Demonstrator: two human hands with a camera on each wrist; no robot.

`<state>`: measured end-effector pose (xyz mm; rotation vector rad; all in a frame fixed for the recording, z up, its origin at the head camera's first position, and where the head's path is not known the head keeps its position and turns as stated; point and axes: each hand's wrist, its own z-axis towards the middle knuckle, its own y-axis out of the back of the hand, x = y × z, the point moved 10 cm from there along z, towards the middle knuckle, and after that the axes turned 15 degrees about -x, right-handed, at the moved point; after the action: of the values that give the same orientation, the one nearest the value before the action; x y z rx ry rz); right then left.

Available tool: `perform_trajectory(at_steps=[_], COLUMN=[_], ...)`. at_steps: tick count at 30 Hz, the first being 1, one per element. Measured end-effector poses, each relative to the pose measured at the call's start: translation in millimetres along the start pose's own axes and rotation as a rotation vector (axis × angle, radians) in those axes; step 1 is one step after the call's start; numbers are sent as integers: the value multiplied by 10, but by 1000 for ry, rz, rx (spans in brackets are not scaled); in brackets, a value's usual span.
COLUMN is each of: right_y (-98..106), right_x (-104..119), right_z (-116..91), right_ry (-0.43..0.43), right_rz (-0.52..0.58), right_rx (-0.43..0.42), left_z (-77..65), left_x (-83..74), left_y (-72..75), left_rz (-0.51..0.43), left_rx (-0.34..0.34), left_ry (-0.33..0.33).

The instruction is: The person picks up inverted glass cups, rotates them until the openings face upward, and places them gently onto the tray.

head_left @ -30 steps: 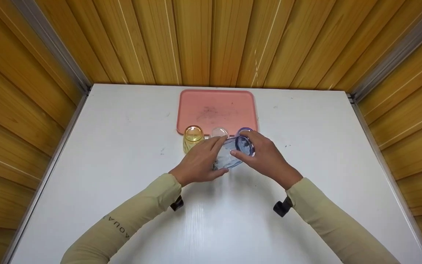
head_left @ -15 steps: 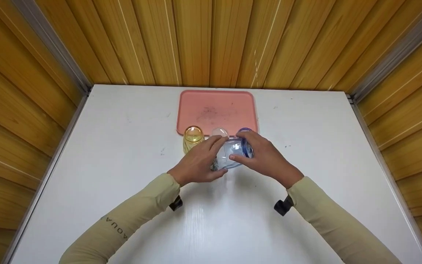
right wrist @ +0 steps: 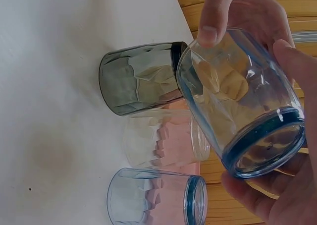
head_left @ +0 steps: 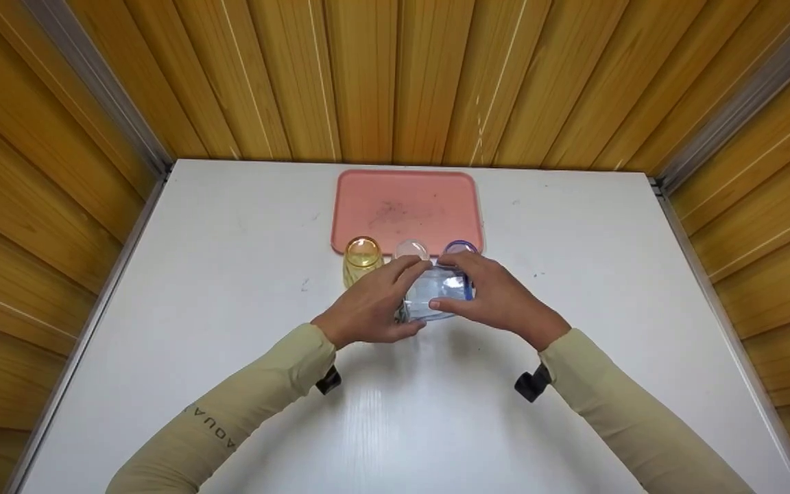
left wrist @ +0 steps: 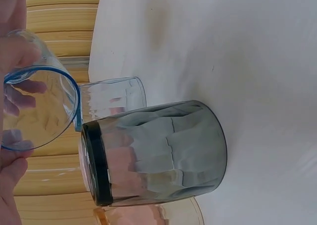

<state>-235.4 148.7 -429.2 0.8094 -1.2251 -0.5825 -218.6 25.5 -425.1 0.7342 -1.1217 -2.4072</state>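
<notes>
Between both hands, above the table, lies a pale blue glass tumbler [head_left: 422, 295] on its side, with a thick blue base. My left hand [head_left: 371, 305] grips it around the rim end, thumb below and fingers over the top. My right hand [head_left: 501, 295] holds the base end, its thumb along the near side. In the left wrist view the open rim [left wrist: 74, 93] faces the camera. Under the hands a smoky grey tumbler [left wrist: 163, 150] stands upside down on the table; the left hand mostly hides it in the head view.
Behind the hands a yellow tumbler [head_left: 362, 264], a clear tumbler [head_left: 411, 248] and another blue tumbler [head_left: 461, 248] stand upside down in a row. A pink tray [head_left: 405, 206] lies just beyond them on the white table [head_left: 244, 261]. Wood-look panels [head_left: 367, 82] enclose the back and sides.
The held tumbler has turned between the hands: its blue base, facing up toward the head camera a second ago, now points to the right. Both hands stay in nearly the same place.
</notes>
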Motion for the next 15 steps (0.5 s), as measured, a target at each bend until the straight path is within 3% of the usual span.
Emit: perform_trajectory(at_steps=[15], right_y=[-137], right_x=[-46], right_z=[-18], right_ry=[-47], right_rz=[58], right_rx=[111], left_z=[15], left_x=[-83], left_y=[42], left_rz=[4], left_rx=[22], left_ry=[-71])
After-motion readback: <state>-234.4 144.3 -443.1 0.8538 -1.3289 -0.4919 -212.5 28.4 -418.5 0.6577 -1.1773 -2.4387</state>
